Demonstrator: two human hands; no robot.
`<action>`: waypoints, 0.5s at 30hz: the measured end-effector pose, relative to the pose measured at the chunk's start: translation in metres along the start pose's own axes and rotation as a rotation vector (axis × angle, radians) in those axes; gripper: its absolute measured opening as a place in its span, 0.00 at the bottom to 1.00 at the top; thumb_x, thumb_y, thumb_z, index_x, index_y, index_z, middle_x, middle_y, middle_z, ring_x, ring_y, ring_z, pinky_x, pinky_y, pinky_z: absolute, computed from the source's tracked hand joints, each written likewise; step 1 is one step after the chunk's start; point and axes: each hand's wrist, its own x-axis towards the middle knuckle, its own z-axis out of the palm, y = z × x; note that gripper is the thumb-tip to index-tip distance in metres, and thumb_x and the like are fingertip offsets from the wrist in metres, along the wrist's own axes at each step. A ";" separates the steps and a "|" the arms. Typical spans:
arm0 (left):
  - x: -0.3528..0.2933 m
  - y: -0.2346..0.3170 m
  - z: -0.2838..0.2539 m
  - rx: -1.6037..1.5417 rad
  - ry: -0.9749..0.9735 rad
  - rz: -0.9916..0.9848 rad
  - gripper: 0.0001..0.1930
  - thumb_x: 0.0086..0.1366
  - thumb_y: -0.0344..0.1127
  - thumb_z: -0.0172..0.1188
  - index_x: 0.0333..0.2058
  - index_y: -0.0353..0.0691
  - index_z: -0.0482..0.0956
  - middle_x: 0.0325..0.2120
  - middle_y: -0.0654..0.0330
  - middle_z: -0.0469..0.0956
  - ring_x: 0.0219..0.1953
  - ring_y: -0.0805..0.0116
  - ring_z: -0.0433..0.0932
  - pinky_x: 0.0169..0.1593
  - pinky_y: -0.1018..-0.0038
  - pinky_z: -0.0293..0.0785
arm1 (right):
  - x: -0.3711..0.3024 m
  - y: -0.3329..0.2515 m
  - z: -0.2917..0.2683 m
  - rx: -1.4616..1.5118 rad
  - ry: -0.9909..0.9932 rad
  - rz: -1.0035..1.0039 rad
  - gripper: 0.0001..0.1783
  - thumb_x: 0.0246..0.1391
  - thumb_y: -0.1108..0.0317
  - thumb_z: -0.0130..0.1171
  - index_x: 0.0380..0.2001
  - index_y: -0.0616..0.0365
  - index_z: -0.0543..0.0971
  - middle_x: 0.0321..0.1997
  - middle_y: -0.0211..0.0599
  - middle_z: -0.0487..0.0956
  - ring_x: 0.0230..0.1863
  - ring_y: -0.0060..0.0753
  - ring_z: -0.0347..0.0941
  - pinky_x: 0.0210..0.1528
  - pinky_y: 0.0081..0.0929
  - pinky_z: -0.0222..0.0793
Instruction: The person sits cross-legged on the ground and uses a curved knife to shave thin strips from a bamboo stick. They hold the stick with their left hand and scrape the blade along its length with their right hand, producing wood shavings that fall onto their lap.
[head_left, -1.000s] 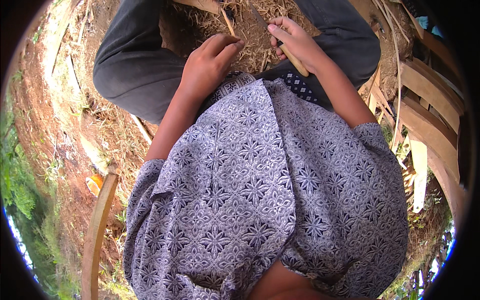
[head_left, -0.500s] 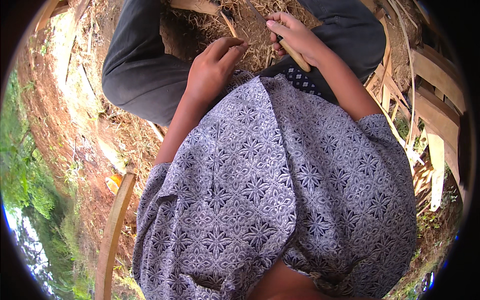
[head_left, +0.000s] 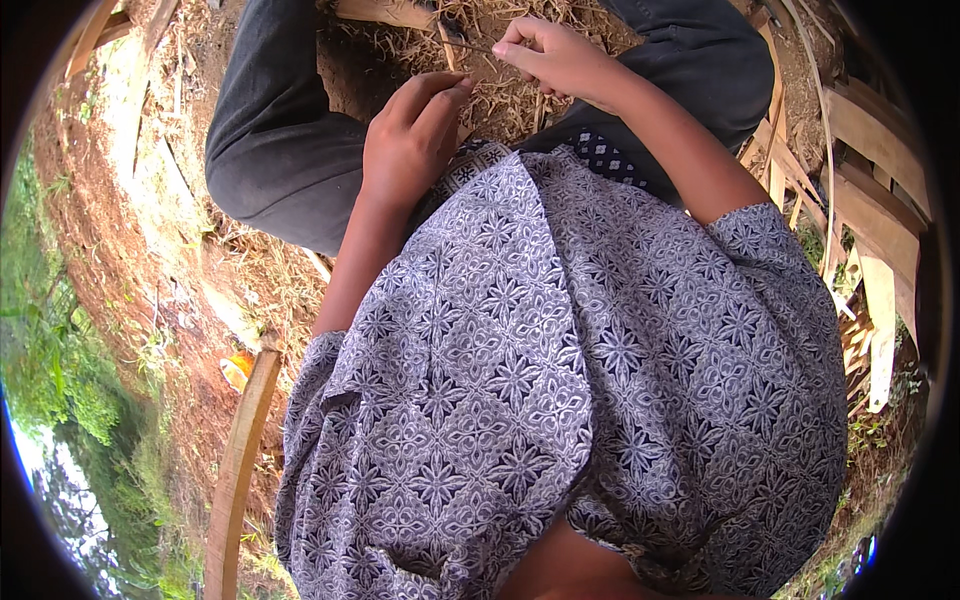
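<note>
My right hand point(head_left: 565, 62) is closed around a knife, whose handle is hidden in the fist. Its narrow dark blade point(head_left: 472, 44) points left, close to a thin pale strip of wood point(head_left: 447, 47). Below and left of the blade, my left hand point(head_left: 412, 128) has its fingers bent and pressed together at the strip's lower end. The fingers hide most of that end. Both hands are between my bent legs in dark trousers, above ground strewn with wood shavings point(head_left: 510, 98).
A pale piece of wood point(head_left: 390, 11) lies beyond my hands. Several boards point(head_left: 880, 215) and slats are piled at the right, beside a long thin cane point(head_left: 826, 150). A wooden post point(head_left: 240, 470) rises at the lower left, near an orange object point(head_left: 237, 370).
My right hand has moved left and turned, so the blade, which pointed up and left, now lies nearly level across toward the strip. My left hand has shifted slightly left.
</note>
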 end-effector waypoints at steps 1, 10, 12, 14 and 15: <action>-0.002 -0.001 0.000 -0.003 0.007 -0.002 0.18 0.56 0.18 0.63 0.45 0.42 0.83 0.44 0.59 0.83 0.41 0.57 0.85 0.41 0.66 0.83 | 0.005 0.004 0.003 -0.057 0.001 -0.059 0.14 0.71 0.53 0.56 0.42 0.52 0.78 0.25 0.20 0.70 0.24 0.13 0.64 0.26 0.18 0.61; 0.000 -0.002 0.002 -0.034 0.124 -0.011 0.17 0.57 0.16 0.64 0.44 0.41 0.84 0.42 0.56 0.83 0.40 0.58 0.84 0.39 0.68 0.82 | 0.001 0.008 0.013 -0.121 0.032 -0.218 0.13 0.69 0.57 0.60 0.37 0.55 0.78 0.20 0.20 0.68 0.21 0.13 0.60 0.24 0.23 0.55; 0.001 0.003 0.001 -0.044 0.130 -0.043 0.18 0.56 0.16 0.65 0.44 0.41 0.85 0.41 0.56 0.83 0.39 0.59 0.84 0.39 0.68 0.82 | -0.006 0.005 0.014 -0.091 0.037 -0.201 0.13 0.69 0.57 0.61 0.37 0.56 0.78 0.20 0.21 0.68 0.21 0.13 0.59 0.24 0.23 0.55; 0.000 0.007 -0.001 -0.053 0.126 -0.067 0.18 0.55 0.15 0.65 0.44 0.40 0.85 0.40 0.56 0.82 0.39 0.59 0.83 0.39 0.69 0.81 | -0.009 0.002 0.016 -0.133 0.074 -0.201 0.14 0.69 0.57 0.61 0.36 0.56 0.78 0.19 0.21 0.68 0.21 0.13 0.60 0.24 0.23 0.55; 0.000 0.009 -0.001 -0.057 0.119 -0.076 0.18 0.55 0.15 0.65 0.43 0.40 0.85 0.40 0.56 0.82 0.39 0.59 0.83 0.39 0.69 0.81 | -0.009 0.001 0.017 -0.153 0.093 -0.200 0.14 0.69 0.56 0.61 0.36 0.56 0.78 0.19 0.21 0.68 0.21 0.14 0.60 0.24 0.23 0.55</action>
